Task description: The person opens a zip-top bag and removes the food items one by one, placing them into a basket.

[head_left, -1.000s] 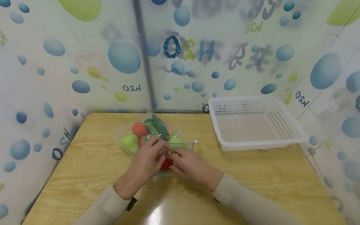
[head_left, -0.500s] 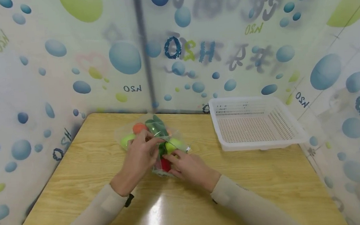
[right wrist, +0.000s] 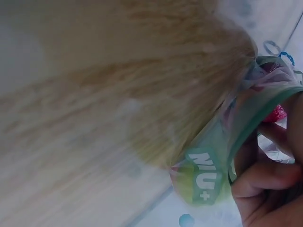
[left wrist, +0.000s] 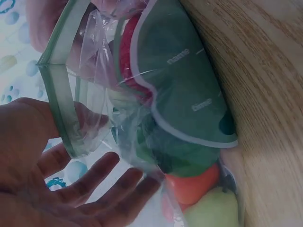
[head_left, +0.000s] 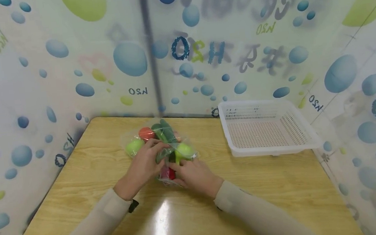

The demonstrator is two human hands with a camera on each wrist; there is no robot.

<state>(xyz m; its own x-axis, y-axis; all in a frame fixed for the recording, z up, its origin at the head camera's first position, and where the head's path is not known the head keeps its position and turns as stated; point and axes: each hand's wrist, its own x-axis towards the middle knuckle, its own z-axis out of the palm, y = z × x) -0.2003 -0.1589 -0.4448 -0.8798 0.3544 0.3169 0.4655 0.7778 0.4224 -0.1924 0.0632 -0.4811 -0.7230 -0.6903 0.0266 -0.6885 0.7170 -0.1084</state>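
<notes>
A clear zip bag (left wrist: 184,90) with green printed panels lies on the table, filled with fruit and vegetables. Through its film show a green pear (left wrist: 214,208), a red-orange round fruit (head_left: 147,133), dark green cucumber-like pieces (head_left: 166,131), a yellow-green piece (head_left: 184,150) and a red one (head_left: 171,173). My left hand (head_left: 142,170) holds the bag's green zip strip (left wrist: 59,109) between thumb and index finger, its other fingers spread beside the film. Curled fingers of my right hand (head_left: 198,177) grip the strip on the other side, with a red bumpy piece (right wrist: 277,113) behind them.
A white perforated plastic basket (head_left: 274,149) stands at the back right of the wooden table (head_left: 264,189). Patterned walls (head_left: 185,88) with blue and green dots enclose the table at the back and both sides.
Both hands have shifted slightly while staying at the bag's mouth. The bag's right corner has folded down and inward, and the yellow-green piece shows more fully.
</notes>
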